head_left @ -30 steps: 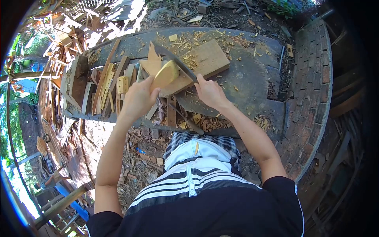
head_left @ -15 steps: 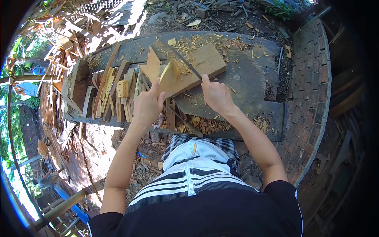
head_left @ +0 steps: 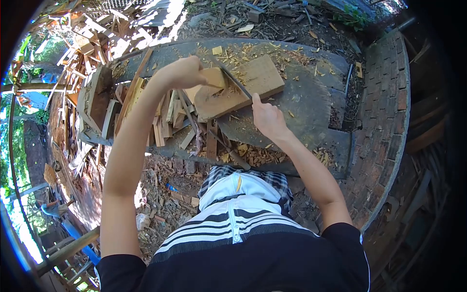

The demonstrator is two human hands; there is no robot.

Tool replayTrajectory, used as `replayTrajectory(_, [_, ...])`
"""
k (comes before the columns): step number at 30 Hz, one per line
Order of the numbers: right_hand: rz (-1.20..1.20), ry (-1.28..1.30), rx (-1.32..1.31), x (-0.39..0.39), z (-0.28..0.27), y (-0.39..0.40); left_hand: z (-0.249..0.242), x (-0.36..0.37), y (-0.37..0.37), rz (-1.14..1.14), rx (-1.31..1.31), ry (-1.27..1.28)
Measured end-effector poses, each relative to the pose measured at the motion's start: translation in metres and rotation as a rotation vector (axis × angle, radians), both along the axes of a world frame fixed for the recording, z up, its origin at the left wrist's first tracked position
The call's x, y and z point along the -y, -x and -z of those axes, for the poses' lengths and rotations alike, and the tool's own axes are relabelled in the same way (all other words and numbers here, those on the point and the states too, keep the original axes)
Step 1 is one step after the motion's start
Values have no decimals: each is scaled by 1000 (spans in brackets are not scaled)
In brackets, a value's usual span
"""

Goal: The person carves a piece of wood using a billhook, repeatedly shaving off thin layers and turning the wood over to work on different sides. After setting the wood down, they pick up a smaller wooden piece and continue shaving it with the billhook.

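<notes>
My right hand (head_left: 266,116) is closed round the grip end of a long dark knife (head_left: 236,82), whose narrow blade slants up and left over a thick wooden block (head_left: 265,75). My left hand (head_left: 182,73) grips a small light-coloured piece of wood (head_left: 214,79) at its left end, just above the block's left part. The blade overlaps the piece's right edge in this view. Wood shavings lie on the block and around it. Below the block, a second tool with a wooden handle (head_left: 238,159) rests among chips.
The dark workbench (head_left: 306,107) carries wood offcuts (head_left: 168,114) on its left and an upright block (head_left: 95,102) at its left end. A low brick wall (head_left: 377,121) stands to the right. Scrap wood (head_left: 85,44) is heaped behind on the left.
My left hand has moved up and over the wood piece, turning it from a steep tilt to lie nearly level. My right hand and the knife have stayed almost in place.
</notes>
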State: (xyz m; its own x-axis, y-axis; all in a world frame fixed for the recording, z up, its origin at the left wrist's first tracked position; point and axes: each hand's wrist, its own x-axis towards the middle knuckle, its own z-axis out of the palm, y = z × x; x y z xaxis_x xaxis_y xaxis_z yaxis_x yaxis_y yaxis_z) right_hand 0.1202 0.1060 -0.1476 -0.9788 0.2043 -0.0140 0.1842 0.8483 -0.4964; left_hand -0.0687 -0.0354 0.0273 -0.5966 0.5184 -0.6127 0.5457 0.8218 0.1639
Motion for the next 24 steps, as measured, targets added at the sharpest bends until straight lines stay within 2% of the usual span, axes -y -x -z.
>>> replayTrajectory(2, [1,43,-32,1,-7,-1,4,-1,7,-25,63,29])
replayTrajectory(4, [0,122,-74,4,-49,5,20,6,18,125,-19,-71])
replayTrajectory(5, [13,126,-65,7,-67,6,16,3,13,154,-71,-50])
replayTrajectory(7, [25,191,-220,11,-94,9,14,1,14,126,-11,-43])
replayTrajectory(10, [48,96,-165,16,-68,11,17,5,18,46,46,-17])
replayTrajectory(12, [34,81,-103,14,-23,10,16,5,22,19,54,-6])
replayTrajectory(14, [22,68,-32,8,-13,15,13,9,26,-139,242,-10])
replayTrajectory(18, [-16,102,-72,7,-53,14,15,15,21,-271,331,-83])
replayTrajectory(20, [-37,113,-103,10,-80,14,8,6,11,-220,192,-11])
replayTrajectory(22, [-5,199,-307,14,-98,18,11,2,17,-179,265,16])
replayTrajectory(24, [-2,130,-241,17,-81,18,14,-3,17,-99,174,51])
